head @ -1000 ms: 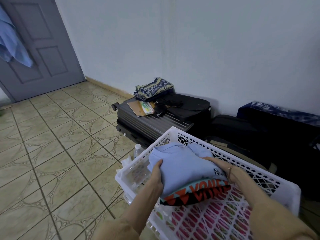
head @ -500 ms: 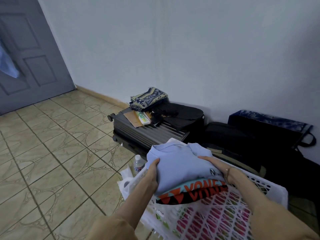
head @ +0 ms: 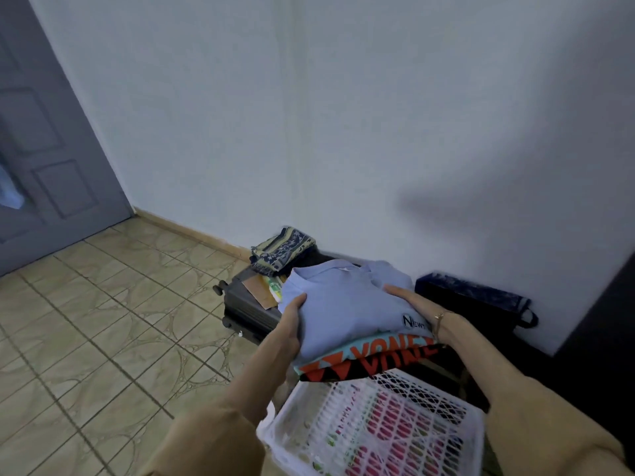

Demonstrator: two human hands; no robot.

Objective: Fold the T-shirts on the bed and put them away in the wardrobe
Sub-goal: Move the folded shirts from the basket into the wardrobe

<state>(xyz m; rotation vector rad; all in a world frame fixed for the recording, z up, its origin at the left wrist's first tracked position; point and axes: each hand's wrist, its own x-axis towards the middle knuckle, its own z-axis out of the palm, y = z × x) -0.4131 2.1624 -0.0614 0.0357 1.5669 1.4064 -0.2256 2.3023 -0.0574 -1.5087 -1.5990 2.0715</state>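
Pale blue cotton tops the folded stack of T-shirts (head: 347, 314), an orange-and-black printed shirt beneath. Both hands, left hand (head: 292, 324) and right hand (head: 417, 305), clasp its sides, holding it above the white plastic lattice basket (head: 378, 431).

Pale blue-white wall (head: 343, 115), plain, with a soft shadow at right. Grey-blue panelled door (head: 51, 159) at left, shut. Floor (head: 103, 321) of beige patterned tiles; wooden skirting (head: 192, 231) along the wall base. Dark suitcase (head: 247, 307) lying flat near the wall, folded patterned cloth (head: 281, 245) on top. Dark bag (head: 474, 300) against the wall at right. Dim, even light.
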